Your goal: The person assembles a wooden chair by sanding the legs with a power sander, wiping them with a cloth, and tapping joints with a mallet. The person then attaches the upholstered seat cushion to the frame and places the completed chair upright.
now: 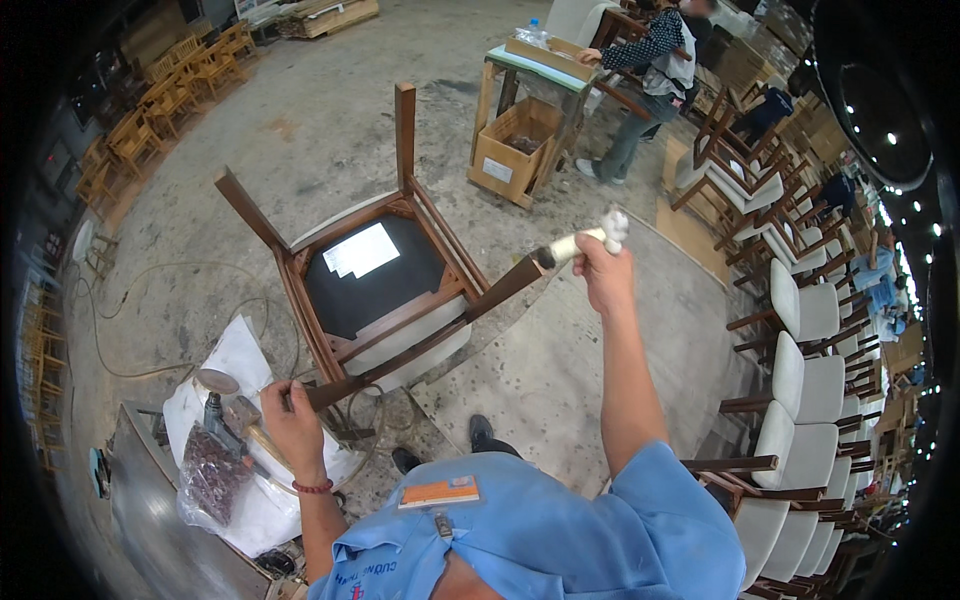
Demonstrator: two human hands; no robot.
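An upturned brown wooden chair (292, 262) stands in front of me, legs up, with a black underside panel (395, 280) and a white paper label (362, 250) on it. My left hand (294, 425) is closed at the end of the near left leg (335, 392); part of the grip is hidden. My right hand (606, 275) is closed around a pale mallet-like tool (577, 246) with a dark end and a rounded white head. The tool's dark end lies close to the tip of the near right leg (505, 288); whether they touch, I cannot tell.
At my left, a metal bench (150, 500) bears white sheeting, a plastic bag of small brown parts (215, 475) and a power tool (214, 415). Ahead are a small worktable (540, 62), a cardboard box (515, 150) and a person (660, 75). Chairs (805, 385) line the right.
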